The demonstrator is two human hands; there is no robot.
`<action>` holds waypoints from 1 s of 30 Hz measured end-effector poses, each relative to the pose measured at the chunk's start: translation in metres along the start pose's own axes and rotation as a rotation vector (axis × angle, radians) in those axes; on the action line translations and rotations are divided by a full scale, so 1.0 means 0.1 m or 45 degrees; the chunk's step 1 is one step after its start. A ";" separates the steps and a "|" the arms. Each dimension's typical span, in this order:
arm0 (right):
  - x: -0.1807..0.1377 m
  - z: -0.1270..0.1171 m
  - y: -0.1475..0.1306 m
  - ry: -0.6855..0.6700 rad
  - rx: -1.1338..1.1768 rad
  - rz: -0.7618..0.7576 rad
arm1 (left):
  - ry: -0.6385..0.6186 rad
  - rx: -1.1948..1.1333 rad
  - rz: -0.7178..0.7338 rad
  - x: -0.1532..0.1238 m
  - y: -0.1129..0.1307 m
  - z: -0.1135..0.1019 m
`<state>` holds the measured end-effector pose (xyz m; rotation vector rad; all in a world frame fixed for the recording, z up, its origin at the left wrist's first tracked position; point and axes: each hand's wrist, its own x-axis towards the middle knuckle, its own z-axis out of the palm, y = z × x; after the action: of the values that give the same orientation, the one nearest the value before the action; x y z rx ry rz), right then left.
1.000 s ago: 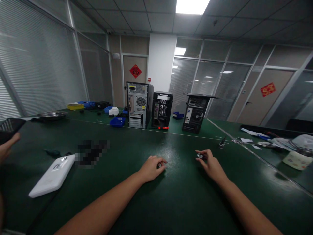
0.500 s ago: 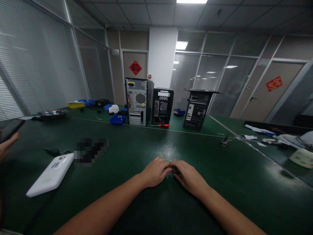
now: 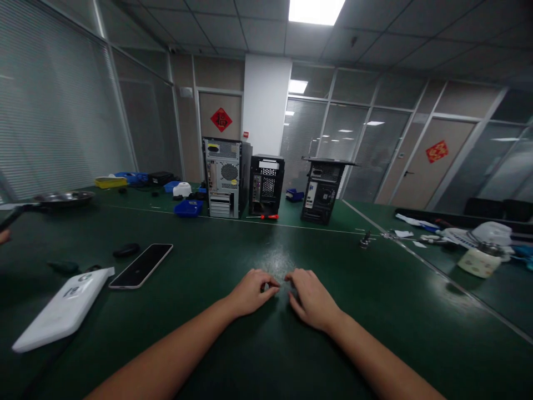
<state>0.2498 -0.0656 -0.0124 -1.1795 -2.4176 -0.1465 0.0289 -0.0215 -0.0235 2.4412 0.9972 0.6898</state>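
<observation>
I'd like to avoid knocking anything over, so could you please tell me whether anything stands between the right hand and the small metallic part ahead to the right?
Nothing visible does: between the right hand and the small metallic part, only green tabletop shows. The red-handled screwdriver lies off to the left of that path.

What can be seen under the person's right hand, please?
Green tabletop shows around the right hand; anything directly beneath it is covered by the hand and cannot be seen.
</observation>
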 end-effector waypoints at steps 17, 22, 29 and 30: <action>0.01 -0.04 0.43 0.082 -0.019 0.211 | -0.088 0.030 0.099 0.00 -0.01 -0.04; -0.32 -0.17 1.35 0.204 0.118 0.745 | -0.064 0.081 -0.010 0.01 -0.15 -0.09; -0.73 -0.13 2.20 0.416 0.147 1.336 | -0.071 0.085 -0.036 0.02 -0.20 -0.07; -0.74 -0.12 2.23 0.414 0.164 1.360 | -0.069 0.084 -0.037 0.01 -0.20 -0.07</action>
<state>0.4652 0.0178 -0.0554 -2.0028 -1.2619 0.1408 0.0153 -0.0063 -0.0283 2.4833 1.0477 0.5866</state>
